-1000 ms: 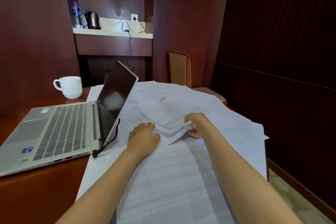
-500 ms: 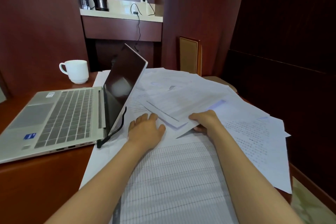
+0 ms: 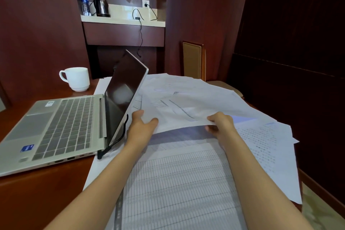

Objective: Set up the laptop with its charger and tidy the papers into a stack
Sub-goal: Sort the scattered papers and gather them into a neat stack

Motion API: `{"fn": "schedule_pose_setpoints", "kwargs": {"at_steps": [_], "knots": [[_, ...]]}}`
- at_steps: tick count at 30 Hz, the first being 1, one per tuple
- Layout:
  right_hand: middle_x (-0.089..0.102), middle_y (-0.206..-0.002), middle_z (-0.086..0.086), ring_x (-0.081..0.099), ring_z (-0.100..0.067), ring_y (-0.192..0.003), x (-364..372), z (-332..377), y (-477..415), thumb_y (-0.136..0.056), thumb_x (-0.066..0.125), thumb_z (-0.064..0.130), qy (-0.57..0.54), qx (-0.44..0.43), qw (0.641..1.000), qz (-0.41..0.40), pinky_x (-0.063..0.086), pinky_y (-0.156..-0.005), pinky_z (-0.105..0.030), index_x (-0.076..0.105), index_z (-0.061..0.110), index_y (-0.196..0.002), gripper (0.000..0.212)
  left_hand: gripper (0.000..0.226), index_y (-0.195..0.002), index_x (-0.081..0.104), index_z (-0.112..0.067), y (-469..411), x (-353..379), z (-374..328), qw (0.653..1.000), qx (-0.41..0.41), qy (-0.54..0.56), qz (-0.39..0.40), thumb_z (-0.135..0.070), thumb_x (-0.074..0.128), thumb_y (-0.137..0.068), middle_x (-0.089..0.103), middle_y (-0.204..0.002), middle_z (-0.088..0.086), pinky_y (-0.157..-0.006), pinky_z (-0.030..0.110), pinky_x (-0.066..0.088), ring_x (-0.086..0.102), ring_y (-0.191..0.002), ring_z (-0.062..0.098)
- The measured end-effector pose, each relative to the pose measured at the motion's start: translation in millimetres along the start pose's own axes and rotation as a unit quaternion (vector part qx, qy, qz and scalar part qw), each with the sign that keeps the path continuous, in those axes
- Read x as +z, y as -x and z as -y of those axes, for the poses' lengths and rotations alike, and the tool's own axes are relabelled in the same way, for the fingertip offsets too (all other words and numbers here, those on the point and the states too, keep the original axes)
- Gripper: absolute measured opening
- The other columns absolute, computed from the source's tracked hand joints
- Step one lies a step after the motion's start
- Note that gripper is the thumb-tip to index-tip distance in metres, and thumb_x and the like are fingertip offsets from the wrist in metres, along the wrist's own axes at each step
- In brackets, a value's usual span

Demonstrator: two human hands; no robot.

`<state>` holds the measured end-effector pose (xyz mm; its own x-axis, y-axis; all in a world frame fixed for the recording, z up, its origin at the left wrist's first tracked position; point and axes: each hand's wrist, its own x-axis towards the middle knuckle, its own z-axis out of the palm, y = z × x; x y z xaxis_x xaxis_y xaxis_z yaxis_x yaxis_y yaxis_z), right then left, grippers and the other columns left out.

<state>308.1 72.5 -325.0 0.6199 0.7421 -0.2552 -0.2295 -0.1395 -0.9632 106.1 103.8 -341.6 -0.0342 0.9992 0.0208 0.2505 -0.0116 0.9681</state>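
White printed papers (image 3: 186,106) lie spread over the right half of the wooden desk. My left hand (image 3: 140,127) and my right hand (image 3: 220,125) both grip the near edge of a bunch of sheets and hold it lifted off a large gridded sheet (image 3: 179,183) below. A silver laptop (image 3: 61,127) lies open on the left, its dark screen (image 3: 125,91) tilted over the papers. A black charger cable (image 3: 113,142) runs along the laptop's hinge corner. Another black cable (image 3: 140,30) hangs from a wall socket (image 3: 145,3) at the back.
A white mug (image 3: 76,79) stands behind the laptop. On the back shelf (image 3: 123,19) are a kettle (image 3: 101,6) and a water bottle (image 3: 84,0). A chair back (image 3: 193,59) rises beyond the desk. The desk's right edge drops to the floor.
Both hands went from resting on the papers to gripping a bunch of sheets, and its near edge has risen off the gridded sheet.
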Motion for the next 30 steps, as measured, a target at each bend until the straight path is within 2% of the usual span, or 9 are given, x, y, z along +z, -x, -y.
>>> {"fn": "schedule_pose_setpoints", "kwargs": {"at_steps": [2, 4, 7, 10, 14, 19, 24, 27, 30], "knots": [[0.05, -0.075, -0.01, 0.052, -0.024, -0.068, -1, -1, 0, -0.086, 0.051, -0.001, 0.031, 0.025, 0.999, 0.018, 0.052, -0.051, -0.03, 0.052, 0.003, -0.086, 0.004, 0.067, -0.144, 0.024, -0.016, -3, -3, -1, 0.99, -0.064, 0.128, 0.006, -0.015, 0.061, -0.088, 0.039, -0.142, 0.009, -0.093, 0.033, 0.045, 0.046, -0.121, 0.026], [0.048, -0.075, -0.009, 0.053, -0.03, -0.081, -2, -4, -1, -0.085, 0.051, 0.003, 0.111, -0.003, 0.994, -0.019, 0.054, -0.07, -0.04, 0.051, 0.004, -0.086, 0.001, 0.072, -0.147, 0.02, -0.009, 0, -5, -4, 0.981, -0.09, 0.167, 0.03, -0.004, 0.061, -0.088, 0.033, -0.147, 0.01, -0.1, 0.04, 0.043, 0.044, -0.123, 0.025], [0.04, -0.067, -0.001, 0.046, -0.026, -0.079, -3, -7, 1, -0.087, 0.045, 0.009, 0.249, -0.128, 0.953, -0.114, 0.037, -0.07, -0.031, 0.034, 0.014, -0.065, 0.026, 0.062, -0.143, 0.027, -0.002, 5, -5, -8, 0.974, -0.099, 0.194, 0.06, 0.008, 0.055, -0.088, 0.036, -0.145, 0.011, -0.088, 0.037, 0.047, 0.048, -0.109, 0.022], [0.038, -0.067, 0.0, 0.041, -0.023, -0.076, 0, -5, 0, -0.09, 0.038, 0.005, 0.197, -0.194, 0.951, -0.138, 0.035, -0.067, -0.033, 0.03, 0.017, -0.064, 0.029, 0.067, -0.143, 0.027, -0.006, 3, -10, -9, 0.966, -0.124, 0.215, 0.067, 0.011, 0.057, -0.085, 0.035, -0.144, 0.01, -0.075, 0.03, 0.048, 0.05, -0.107, 0.022], [0.05, -0.075, 0.0, 0.047, -0.018, -0.066, 7, 5, 8, -0.089, 0.039, 0.002, 0.041, -0.144, 0.988, -0.033, 0.047, -0.062, -0.031, 0.057, 0.017, -0.084, 0.024, 0.064, -0.141, 0.031, -0.006, 2, -11, -9, 0.968, -0.129, 0.201, 0.077, 0.01, 0.057, -0.085, 0.041, -0.139, 0.011, -0.063, 0.024, 0.052, 0.05, -0.095, 0.017], [0.052, -0.08, -0.013, 0.056, -0.03, -0.079, 5, 5, 11, -0.093, 0.037, -0.001, 0.169, 0.003, 0.985, 0.039, 0.048, -0.066, -0.034, 0.051, 0.002, -0.099, 0.016, 0.033, -0.121, 0.049, 0.004, -2, -12, -7, 0.963, -0.147, 0.21, 0.084, 0.01, 0.042, -0.089, 0.06, -0.098, 0.012, -0.043, 0.019, 0.052, 0.057, -0.073, 0.017], [0.039, -0.069, -0.01, 0.04, -0.02, -0.059, -4, 9, 13, -0.094, 0.036, 0.0, 0.341, -0.031, 0.939, 0.02, 0.032, -0.05, -0.027, 0.039, 0.002, -0.075, 0.019, 0.029, -0.09, 0.054, -0.006, 1, -13, -15, 0.942, -0.173, 0.279, 0.074, -0.02, 0.032, -0.101, 0.06, -0.086, 0.011, -0.068, 0.041, 0.049, 0.057, -0.074, 0.025], [0.047, -0.075, -0.011, 0.048, -0.026, -0.073, 1, 4, 15, -0.093, 0.039, 0.004, 0.424, -0.071, 0.903, 0.003, 0.034, -0.051, -0.027, 0.04, 0.004, -0.07, 0.023, 0.033, -0.116, 0.053, -0.008, -2, -15, -13, 0.958, -0.178, 0.199, 0.102, -0.033, 0.043, -0.098, 0.059, -0.101, 0.007, -0.077, 0.039, 0.049, 0.057, -0.098, 0.03], [0.05, -0.113, -0.017, 0.048, -0.031, -0.104, 6, -2, 17, -0.091, 0.042, 0.006, 0.465, -0.106, 0.879, -0.025, 0.042, -0.075, -0.03, 0.05, 0.003, -0.09, 0.009, 0.039, -0.128, 0.049, -0.001, -5, -13, -8, 0.984, -0.129, 0.029, 0.117, -0.01, 0.056, -0.091, 0.057, -0.118, 0.011, -0.094, 0.04, 0.047, 0.054, -0.111, 0.032]]}}
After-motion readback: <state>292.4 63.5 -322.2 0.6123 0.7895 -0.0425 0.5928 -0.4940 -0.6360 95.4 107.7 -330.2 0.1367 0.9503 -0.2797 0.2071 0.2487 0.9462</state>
